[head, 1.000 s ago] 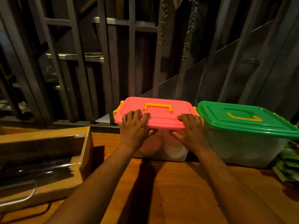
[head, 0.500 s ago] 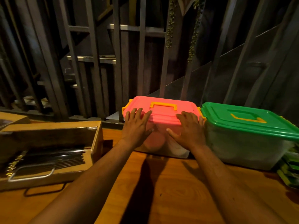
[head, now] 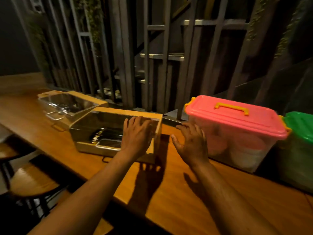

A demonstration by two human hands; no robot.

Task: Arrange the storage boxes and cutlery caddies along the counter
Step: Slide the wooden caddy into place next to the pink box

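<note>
both hands' grip open above wooden counter; left hand over caddy; right hand free

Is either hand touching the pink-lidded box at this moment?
No: the left hand is over the nearer wooden caddy, and the right hand hangs open short of the pink-lidded box.

- On the counter, a row runs left to right: the far caddy, the near caddy, the first storage box, the second storage box.
- The caddies sit just beside each other, the far one behind and left.
- The boxes sit side by side.
- A gap separates near caddy and first box.
- A stool stands before the counter, at left.
</note>
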